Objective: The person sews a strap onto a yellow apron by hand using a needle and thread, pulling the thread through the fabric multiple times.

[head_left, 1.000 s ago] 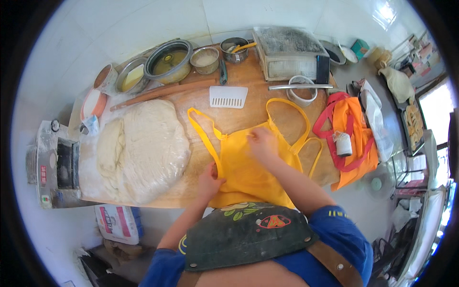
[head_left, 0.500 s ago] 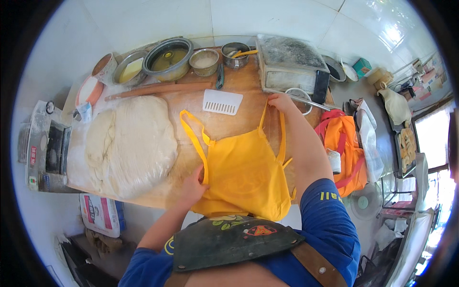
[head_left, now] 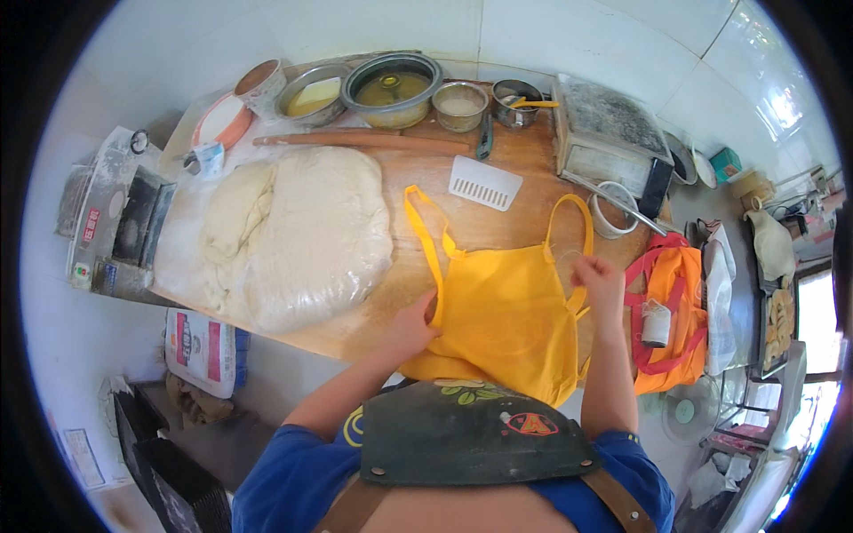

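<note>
A yellow apron (head_left: 506, 311) with loop straps lies over the front edge of the wooden worktop, its lower part hanging toward my body. My left hand (head_left: 414, 323) is closed on the apron's left edge, just under the left strap. By the right strap, my right hand (head_left: 599, 277) is raised slightly, its fingers pinched on what appears to be a thin thread; a faint loop of it shows beside the fingertips. A spool of white thread (head_left: 656, 323) rests on an orange bag with red straps (head_left: 680, 293), right of that hand.
A big slab of dough (head_left: 320, 231) covers the worktop's left part. Behind lie a rolling pin (head_left: 373, 139), a white slotted scraper (head_left: 485, 183) and several bowls and pots, including a large pot (head_left: 392, 93). A dusty metal box (head_left: 613, 133) stands back right, a floury machine (head_left: 124, 213) far left.
My right hand has drawn back toward me from the top of the right strap, which now stands as a rounded loop. The left hand keeps hold of the apron. The view has shifted leftward.
</note>
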A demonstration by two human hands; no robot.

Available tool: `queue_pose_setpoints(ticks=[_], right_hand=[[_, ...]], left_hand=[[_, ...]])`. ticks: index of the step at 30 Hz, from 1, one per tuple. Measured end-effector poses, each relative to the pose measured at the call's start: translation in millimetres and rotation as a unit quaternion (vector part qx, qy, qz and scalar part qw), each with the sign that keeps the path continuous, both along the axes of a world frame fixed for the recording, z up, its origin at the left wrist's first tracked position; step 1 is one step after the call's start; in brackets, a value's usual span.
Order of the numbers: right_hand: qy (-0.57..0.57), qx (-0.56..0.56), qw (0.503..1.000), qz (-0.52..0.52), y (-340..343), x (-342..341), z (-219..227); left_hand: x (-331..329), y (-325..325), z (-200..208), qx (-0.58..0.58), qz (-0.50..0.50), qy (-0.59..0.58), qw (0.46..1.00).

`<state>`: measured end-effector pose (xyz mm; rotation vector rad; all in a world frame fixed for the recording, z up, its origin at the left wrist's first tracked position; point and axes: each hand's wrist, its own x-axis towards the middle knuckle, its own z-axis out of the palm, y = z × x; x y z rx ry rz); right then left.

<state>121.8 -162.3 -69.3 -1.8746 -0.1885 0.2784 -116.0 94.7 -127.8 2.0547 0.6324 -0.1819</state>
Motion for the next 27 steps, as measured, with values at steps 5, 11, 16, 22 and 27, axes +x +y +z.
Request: queue_pose_setpoints(ticks=[5, 11, 16, 22, 27], right_hand=[[0.124, 0.067, 0.984, 0.105, 14.6, -105.1, -24.7], [0.196, 0.057, 0.947, 0.246, 33.5, -144.0, -23.2], [0.244, 0.127, 0.941, 0.197, 56.4, -142.6, -3.4], [0.202, 0.029, 0.955, 0.217, 74.2, -140.2, -21.3], [0.220, 0.125, 0.958, 0.134, 92.4, -167.3, -67.3]], left_hand=[[-9.4, 1.7, -28.5, -0.033, 0.026, -0.028, 0.999], [-10.5, 6.6, -56.6, -0.056, 0.048, -0.056, 0.996], [-7.6, 7.8, -38.9, -0.150, 0.068, -0.067, 0.984], [-4.2, 23.2, -45.9, -0.266, 0.081, -0.028, 0.960], [1.0, 17.9, -44.7, -0.417, 0.201, -0.039, 0.886]])
